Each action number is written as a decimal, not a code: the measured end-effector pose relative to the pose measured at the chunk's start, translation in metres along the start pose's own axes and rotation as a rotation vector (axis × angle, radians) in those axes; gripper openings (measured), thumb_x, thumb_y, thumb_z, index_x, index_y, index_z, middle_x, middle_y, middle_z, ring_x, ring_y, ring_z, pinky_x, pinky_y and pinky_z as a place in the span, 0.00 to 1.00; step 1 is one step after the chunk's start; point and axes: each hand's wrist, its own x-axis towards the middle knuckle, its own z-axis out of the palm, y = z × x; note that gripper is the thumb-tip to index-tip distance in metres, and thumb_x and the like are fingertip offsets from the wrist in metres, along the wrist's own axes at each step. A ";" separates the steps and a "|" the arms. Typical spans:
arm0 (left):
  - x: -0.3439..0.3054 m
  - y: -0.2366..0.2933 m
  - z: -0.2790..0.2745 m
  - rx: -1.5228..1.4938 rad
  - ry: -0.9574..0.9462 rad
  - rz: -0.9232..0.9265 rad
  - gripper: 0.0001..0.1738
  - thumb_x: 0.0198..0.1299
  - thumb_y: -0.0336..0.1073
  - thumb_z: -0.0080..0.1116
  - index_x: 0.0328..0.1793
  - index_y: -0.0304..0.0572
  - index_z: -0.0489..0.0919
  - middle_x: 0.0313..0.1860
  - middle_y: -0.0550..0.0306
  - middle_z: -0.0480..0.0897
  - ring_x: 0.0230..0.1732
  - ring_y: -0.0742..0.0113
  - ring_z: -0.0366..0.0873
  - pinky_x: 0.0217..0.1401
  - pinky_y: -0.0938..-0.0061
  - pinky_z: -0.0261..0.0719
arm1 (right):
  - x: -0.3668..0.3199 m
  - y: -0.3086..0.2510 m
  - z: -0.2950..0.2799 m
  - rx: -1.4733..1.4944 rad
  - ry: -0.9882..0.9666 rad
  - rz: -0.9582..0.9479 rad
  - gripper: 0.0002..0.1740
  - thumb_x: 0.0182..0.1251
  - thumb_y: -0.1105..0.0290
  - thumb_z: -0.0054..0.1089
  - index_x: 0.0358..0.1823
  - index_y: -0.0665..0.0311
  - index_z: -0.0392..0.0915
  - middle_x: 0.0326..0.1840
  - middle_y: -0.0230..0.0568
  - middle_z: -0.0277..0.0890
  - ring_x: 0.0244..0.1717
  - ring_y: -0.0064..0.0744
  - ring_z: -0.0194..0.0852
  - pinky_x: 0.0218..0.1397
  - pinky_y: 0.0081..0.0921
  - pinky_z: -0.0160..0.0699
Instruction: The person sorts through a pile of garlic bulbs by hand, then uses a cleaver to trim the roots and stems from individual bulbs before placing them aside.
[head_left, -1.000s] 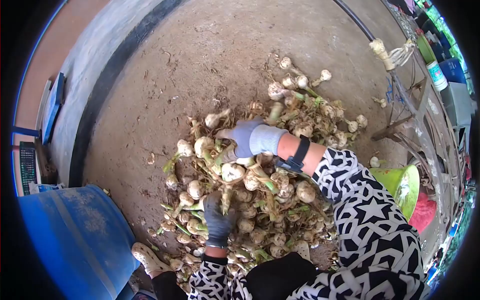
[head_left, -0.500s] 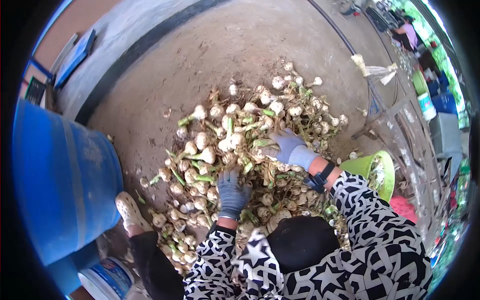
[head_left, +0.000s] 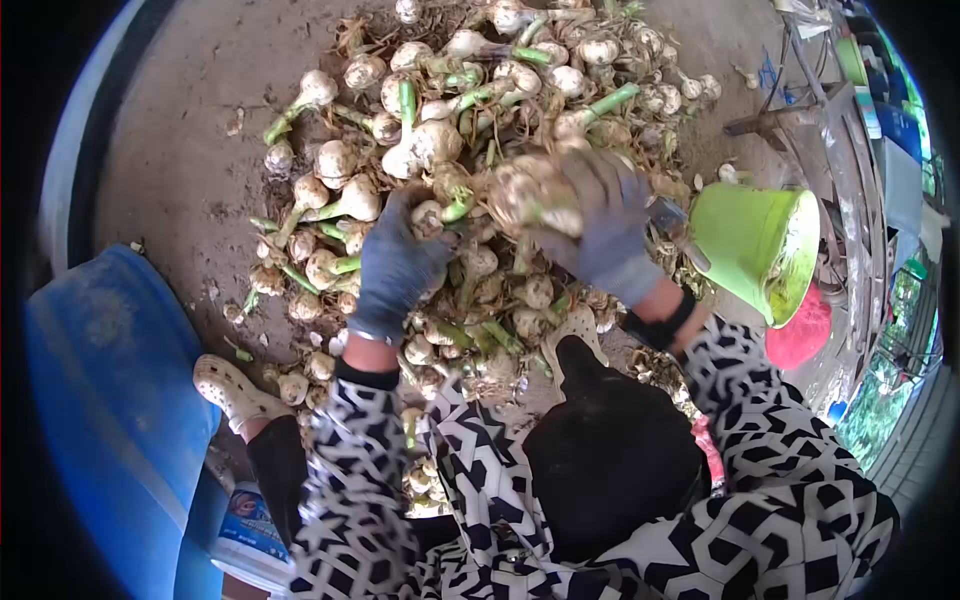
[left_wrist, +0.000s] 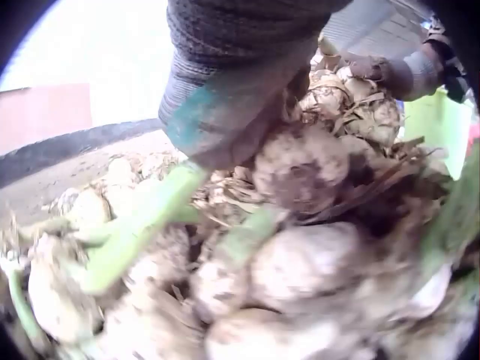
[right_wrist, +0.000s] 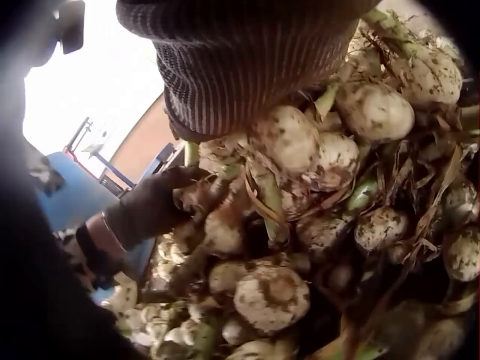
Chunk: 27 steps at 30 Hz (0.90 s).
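Garlic bulbs (head_left: pixel 335 162) with cut green stems lie heaped on the floor between the person's legs. The gloved right hand (head_left: pixel 608 225) grips a clump of dirty garlic bulbs (head_left: pixel 530 192), blurred, over the middle of the heap. To its left, the gloved left hand (head_left: pixel 400 265) has its fingers curled about a garlic bulb (head_left: pixel 428 218) at the heap's near side. In the left wrist view a soil-covered garlic bulb (left_wrist: pixel 301 166) shows beside that glove. The right wrist view has several bulbs (right_wrist: pixel 289 139) right below the right glove, whose fingertips are hidden.
A lime-green bucket (head_left: pixel 745 240) stands at the right, beside something red (head_left: pixel 805 330). The large blue barrel (head_left: pixel 110 370) is at the left, with a white-and-blue tub (head_left: pixel 245 535) near it. A wooden frame (head_left: pixel 845 220) stands along the right side.
The head view has tilted down toward the heap. The right hand has gone from lying spread on the heap to gripping a clump of garlic bulbs. The left hand's fingers have curled round a bulb.
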 end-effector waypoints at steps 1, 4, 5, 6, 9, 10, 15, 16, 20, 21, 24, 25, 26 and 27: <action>0.005 -0.002 -0.005 -0.035 -0.050 -0.011 0.30 0.50 0.44 0.75 0.56 0.41 0.76 0.55 0.46 0.83 0.54 0.50 0.82 0.60 0.63 0.80 | 0.010 0.003 0.014 0.049 0.038 0.039 0.46 0.59 0.33 0.58 0.70 0.58 0.63 0.66 0.46 0.67 0.65 0.51 0.63 0.64 0.52 0.57; -0.007 -0.015 -0.005 -0.003 -0.022 0.065 0.31 0.54 0.35 0.67 0.65 0.40 0.73 0.58 0.41 0.80 0.60 0.43 0.78 0.64 0.63 0.76 | 0.045 -0.006 0.023 -0.125 -0.229 0.156 0.46 0.61 0.32 0.54 0.72 0.56 0.61 0.70 0.46 0.65 0.69 0.52 0.61 0.65 0.50 0.59; -0.013 -0.007 -0.008 0.016 -0.080 -0.065 0.32 0.54 0.32 0.63 0.68 0.41 0.71 0.61 0.41 0.78 0.62 0.41 0.76 0.65 0.63 0.75 | 0.049 -0.010 0.021 -0.105 -0.182 0.135 0.46 0.61 0.32 0.54 0.72 0.56 0.61 0.70 0.46 0.65 0.69 0.52 0.61 0.65 0.50 0.59; -0.020 -0.017 -0.001 0.029 -0.045 0.030 0.34 0.53 0.32 0.64 0.69 0.42 0.70 0.63 0.41 0.76 0.64 0.41 0.74 0.67 0.63 0.74 | 0.053 -0.009 0.015 -0.051 -0.231 0.148 0.46 0.62 0.32 0.53 0.73 0.55 0.60 0.72 0.47 0.63 0.71 0.53 0.59 0.67 0.50 0.60; -0.043 -0.003 0.003 0.092 -0.010 0.271 0.37 0.52 0.31 0.66 0.72 0.44 0.69 0.71 0.41 0.69 0.71 0.45 0.67 0.71 0.63 0.69 | 0.042 -0.008 -0.005 -0.016 -0.326 0.229 0.50 0.61 0.26 0.47 0.77 0.49 0.53 0.78 0.44 0.56 0.78 0.46 0.51 0.69 0.59 0.56; -0.059 0.001 0.011 0.063 0.042 0.190 0.40 0.51 0.29 0.67 0.73 0.45 0.68 0.71 0.42 0.68 0.72 0.47 0.65 0.73 0.63 0.66 | 0.027 -0.009 -0.022 -0.008 -0.271 0.256 0.50 0.62 0.27 0.47 0.78 0.48 0.52 0.80 0.43 0.54 0.80 0.46 0.48 0.70 0.61 0.55; -0.164 -0.046 0.045 -0.634 0.344 -0.130 0.31 0.57 0.30 0.65 0.68 0.38 0.72 0.59 0.45 0.79 0.55 0.59 0.78 0.60 0.69 0.75 | -0.143 0.001 -0.112 0.088 -0.077 0.173 0.39 0.67 0.42 0.55 0.71 0.60 0.63 0.72 0.53 0.64 0.76 0.55 0.55 0.75 0.48 0.57; -0.187 -0.065 0.049 -0.610 0.377 -0.207 0.29 0.59 0.33 0.64 0.67 0.37 0.73 0.52 0.47 0.81 0.52 0.59 0.79 0.58 0.70 0.75 | -0.194 0.014 -0.112 -0.037 -0.086 0.186 0.37 0.68 0.43 0.55 0.69 0.61 0.66 0.72 0.58 0.62 0.75 0.57 0.55 0.74 0.49 0.57; -0.275 -0.087 0.040 -0.732 0.353 -0.544 0.16 0.62 0.39 0.60 0.55 0.44 0.79 0.31 0.59 0.80 0.31 0.66 0.78 0.32 0.75 0.75 | -0.367 0.005 -0.169 0.022 -0.592 0.771 0.36 0.67 0.43 0.55 0.67 0.62 0.71 0.67 0.56 0.71 0.69 0.55 0.67 0.70 0.41 0.65; -0.304 -0.064 0.033 -0.846 0.356 -0.627 0.13 0.63 0.39 0.59 0.53 0.48 0.79 0.32 0.62 0.78 0.29 0.68 0.75 0.26 0.80 0.72 | -0.409 -0.001 -0.175 0.054 -0.583 0.818 0.30 0.69 0.46 0.51 0.65 0.55 0.74 0.62 0.54 0.76 0.64 0.53 0.73 0.65 0.41 0.72; -0.310 -0.167 0.052 -1.211 0.020 -0.524 0.09 0.61 0.42 0.60 0.43 0.51 0.78 0.34 0.61 0.76 0.28 0.66 0.75 0.28 0.72 0.74 | -0.516 -0.013 -0.175 0.087 -0.688 1.052 0.29 0.66 0.48 0.58 0.64 0.55 0.75 0.60 0.53 0.78 0.62 0.53 0.75 0.64 0.39 0.73; -0.322 -0.145 0.058 -1.154 0.118 -0.566 0.08 0.61 0.42 0.59 0.43 0.51 0.78 0.33 0.61 0.76 0.28 0.66 0.75 0.29 0.71 0.75 | -0.543 -0.021 -0.177 0.144 -0.723 1.092 0.27 0.67 0.49 0.57 0.63 0.54 0.76 0.59 0.53 0.79 0.61 0.52 0.76 0.63 0.39 0.74; -0.332 -0.118 0.061 -1.010 0.182 -0.667 0.10 0.61 0.43 0.60 0.44 0.49 0.77 0.34 0.61 0.77 0.28 0.66 0.75 0.29 0.71 0.74 | -0.596 -0.001 -0.149 0.249 -0.621 1.108 0.26 0.66 0.51 0.57 0.61 0.54 0.77 0.57 0.52 0.80 0.60 0.52 0.77 0.62 0.39 0.74; -0.336 -0.115 0.067 -0.993 0.170 -0.666 0.10 0.61 0.43 0.60 0.44 0.49 0.77 0.34 0.61 0.77 0.28 0.66 0.75 0.29 0.71 0.74 | -0.645 0.028 -0.113 0.357 -0.512 1.121 0.24 0.66 0.52 0.57 0.59 0.54 0.78 0.54 0.51 0.82 0.58 0.52 0.78 0.62 0.39 0.75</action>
